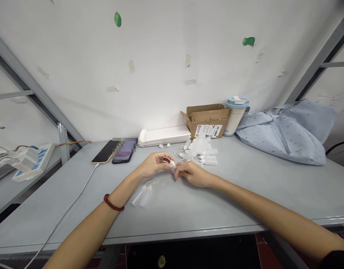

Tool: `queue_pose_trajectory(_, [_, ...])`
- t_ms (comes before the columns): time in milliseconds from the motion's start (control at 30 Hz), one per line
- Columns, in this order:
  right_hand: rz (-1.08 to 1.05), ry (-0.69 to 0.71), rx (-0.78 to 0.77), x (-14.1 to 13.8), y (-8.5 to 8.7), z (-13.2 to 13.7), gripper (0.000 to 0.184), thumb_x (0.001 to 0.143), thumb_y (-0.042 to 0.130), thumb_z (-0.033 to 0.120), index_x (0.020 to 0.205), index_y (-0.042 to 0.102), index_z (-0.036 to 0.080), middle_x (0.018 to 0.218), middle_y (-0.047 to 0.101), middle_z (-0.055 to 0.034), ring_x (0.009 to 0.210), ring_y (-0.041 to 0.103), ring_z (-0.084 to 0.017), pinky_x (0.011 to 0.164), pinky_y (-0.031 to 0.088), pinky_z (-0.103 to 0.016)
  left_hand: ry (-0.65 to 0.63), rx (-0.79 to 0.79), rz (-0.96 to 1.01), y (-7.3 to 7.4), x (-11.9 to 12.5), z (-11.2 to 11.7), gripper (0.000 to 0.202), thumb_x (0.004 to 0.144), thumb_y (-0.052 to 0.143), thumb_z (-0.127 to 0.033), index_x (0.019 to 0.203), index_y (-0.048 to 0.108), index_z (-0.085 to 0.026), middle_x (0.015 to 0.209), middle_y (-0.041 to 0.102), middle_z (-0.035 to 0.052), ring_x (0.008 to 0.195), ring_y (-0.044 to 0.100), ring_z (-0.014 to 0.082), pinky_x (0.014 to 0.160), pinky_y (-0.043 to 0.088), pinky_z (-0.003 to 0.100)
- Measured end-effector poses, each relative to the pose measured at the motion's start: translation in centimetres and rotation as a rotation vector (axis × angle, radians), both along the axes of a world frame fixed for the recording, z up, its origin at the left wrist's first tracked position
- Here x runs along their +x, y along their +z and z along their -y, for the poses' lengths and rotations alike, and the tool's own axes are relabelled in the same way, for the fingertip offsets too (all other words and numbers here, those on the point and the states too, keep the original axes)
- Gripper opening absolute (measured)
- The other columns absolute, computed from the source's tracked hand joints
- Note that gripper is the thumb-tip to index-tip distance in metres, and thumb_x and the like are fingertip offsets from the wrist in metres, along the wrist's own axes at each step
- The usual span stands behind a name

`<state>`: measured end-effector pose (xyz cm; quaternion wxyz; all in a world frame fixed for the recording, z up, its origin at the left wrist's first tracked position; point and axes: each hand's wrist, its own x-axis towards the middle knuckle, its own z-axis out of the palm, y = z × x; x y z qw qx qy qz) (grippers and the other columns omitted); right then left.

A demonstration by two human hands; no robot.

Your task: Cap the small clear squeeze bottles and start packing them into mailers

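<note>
My left hand (pixel 153 164) and my right hand (pixel 192 173) meet over the middle of the grey table (pixel 244 194). Both pinch one small clear plastic spray piece (pixel 172 164) between their fingertips. A red bead bracelet (pixel 112 203) circles my left wrist. Two small clear bottles (pixel 142 194) lie side by side under my left forearm. A pile of several similar clear bottles and caps (pixel 201 151) lies just behind my hands.
At the back stand an open cardboard box (pixel 208 121), a lidded cup (pixel 235 116), a flat white tray (pixel 163 135) and a blue cloth bag (pixel 286 134). Two phones (pixel 115 151) lie left of the tray, one on a white cable. A power strip (pixel 34 160) sits far left.
</note>
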<state>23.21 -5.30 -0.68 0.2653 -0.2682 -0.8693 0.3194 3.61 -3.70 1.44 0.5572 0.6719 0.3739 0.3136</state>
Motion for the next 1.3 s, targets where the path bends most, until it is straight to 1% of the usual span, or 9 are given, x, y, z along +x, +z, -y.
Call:
queue_pose_trajectory(100, [0.007, 0.005, -0.020, 0.01, 0.15, 0.05, 0.029, 0.075, 0.041, -0.002, 0.070, 0.063, 0.015, 0.077, 0.062, -0.0017, 0.070, 0.054, -0.011, 0.068, 0.041, -0.023, -0.024, 0.018, 0.025, 0.08, -0.10, -0.08, 0.025, 0.065, 0.072, -0.025, 0.087, 0.063, -0.015, 0.085, 0.063, 0.0042, 0.078, 0.057, 0.0150, 0.075, 0.044, 0.028])
queue_pose_trajectory(267, [0.007, 0.009, -0.017, 0.01, 0.19, 0.07, 0.029, 0.075, 0.041, -0.002, 0.069, 0.063, 0.016, 0.075, 0.061, -0.0008, 0.067, 0.052, -0.011, 0.066, 0.040, -0.022, -0.086, -0.032, 0.042, 0.07, -0.56, -0.36, 0.029, 0.067, 0.071, -0.024, 0.091, 0.058, -0.016, 0.094, 0.064, 0.0065, 0.084, 0.059, 0.0166, 0.078, 0.044, 0.029])
queue_pose_trajectory(433, [0.003, 0.014, -0.046, 0.07, -0.02, -0.02, 0.030, 0.075, 0.040, -0.002, 0.071, 0.063, 0.016, 0.075, 0.060, -0.0005, 0.068, 0.053, -0.011, 0.066, 0.041, -0.023, -0.105, 0.028, -0.016, 0.10, -0.65, -0.45, 0.028, 0.068, 0.070, -0.026, 0.093, 0.063, -0.016, 0.095, 0.064, 0.0081, 0.087, 0.058, 0.0186, 0.078, 0.044, 0.030])
queue_pose_trajectory(567, [0.009, 0.008, -0.026, 0.10, -0.11, -0.04, 0.029, 0.074, 0.040, -0.002, 0.071, 0.063, 0.016, 0.076, 0.061, -0.0005, 0.069, 0.053, -0.011, 0.067, 0.041, -0.023, -0.060, 0.061, -0.023, -0.13, -0.47, -0.49, 0.026, 0.067, 0.071, -0.026, 0.091, 0.067, -0.016, 0.098, 0.064, 0.0086, 0.087, 0.058, 0.0187, 0.079, 0.044, 0.031])
queue_pose_trajectory(733, [0.011, 0.017, -0.018, 0.13, -0.16, -0.07, 0.029, 0.075, 0.040, -0.002, 0.072, 0.063, 0.016, 0.076, 0.061, -0.0011, 0.069, 0.052, -0.011, 0.066, 0.040, -0.023, -0.015, -0.001, 0.002, -0.61, -0.53, -0.74, 0.024, 0.065, 0.073, -0.026, 0.085, 0.066, -0.016, 0.081, 0.065, 0.0049, 0.075, 0.058, 0.0156, 0.075, 0.045, 0.030])
queue_pose_trajectory(833, [0.006, 0.025, -0.025, 0.16, -0.19, -0.11, 0.029, 0.075, 0.040, -0.001, 0.072, 0.063, 0.016, 0.077, 0.061, -0.0011, 0.070, 0.052, -0.011, 0.067, 0.040, -0.023, 0.003, -0.017, 0.001, -0.51, -0.51, -0.64, 0.024, 0.065, 0.073, -0.027, 0.085, 0.066, -0.016, 0.077, 0.064, 0.0034, 0.074, 0.058, 0.0152, 0.075, 0.044, 0.030])
queue_pose_trajectory(1033, [-0.007, 0.025, -0.048, 0.20, -0.27, -0.23, 0.029, 0.075, 0.040, -0.002, 0.072, 0.063, 0.015, 0.077, 0.060, -0.0010, 0.069, 0.052, -0.011, 0.066, 0.040, -0.022, -0.022, 0.026, 0.010, -0.16, -0.41, -0.40, 0.025, 0.068, 0.071, -0.027, 0.089, 0.067, -0.015, 0.081, 0.065, 0.0048, 0.074, 0.058, 0.0155, 0.075, 0.044, 0.029])
queue_pose_trajectory(1233, [-0.021, 0.027, -0.071, 0.14, -0.30, -0.28, 0.029, 0.074, 0.040, -0.003, 0.071, 0.063, 0.015, 0.078, 0.061, -0.0014, 0.069, 0.051, -0.011, 0.066, 0.039, -0.022, -0.017, 0.047, 0.025, -0.22, -0.43, -0.38, 0.031, 0.066, 0.072, -0.028, 0.094, 0.066, -0.014, 0.098, 0.065, 0.0087, 0.079, 0.059, 0.0171, 0.078, 0.044, 0.032])
queue_pose_trajectory(1300, [-0.016, 0.023, -0.072, 0.11, -0.29, -0.25, 0.029, 0.074, 0.040, -0.003, 0.071, 0.063, 0.015, 0.077, 0.061, -0.0014, 0.069, 0.051, -0.011, 0.066, 0.039, -0.022, -0.008, 0.033, 0.014, -0.29, -0.37, -0.38, 0.031, 0.065, 0.073, -0.028, 0.092, 0.066, -0.014, 0.095, 0.065, 0.0073, 0.077, 0.059, 0.0164, 0.077, 0.044, 0.032])
